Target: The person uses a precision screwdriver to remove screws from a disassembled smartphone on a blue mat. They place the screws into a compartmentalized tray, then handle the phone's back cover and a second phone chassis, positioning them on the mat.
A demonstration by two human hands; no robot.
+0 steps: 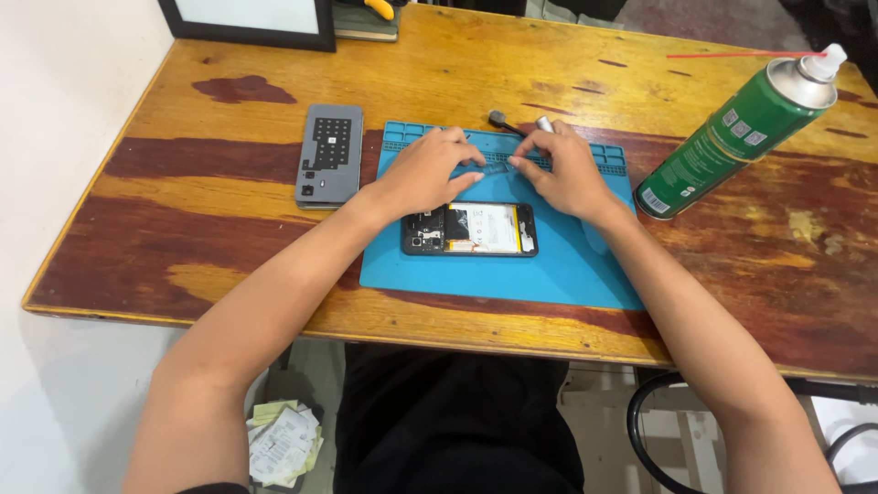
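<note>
- The blue mat [567, 265] lies on the desk [457, 73]; the opened phone [469, 229] rests at the mat's near middle, light and fragile, best gripped by its long edges.
- Past the phone, the left hand [425, 169] and right hand [567, 169] pinch a thin dark strip [494, 167] between fingertips (likely flimsy).
- The strip's shape is hard to make out.

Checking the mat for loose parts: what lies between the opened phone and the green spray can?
Head view: only bare blue mat and wood table between the opened phone and green spray can.
</note>
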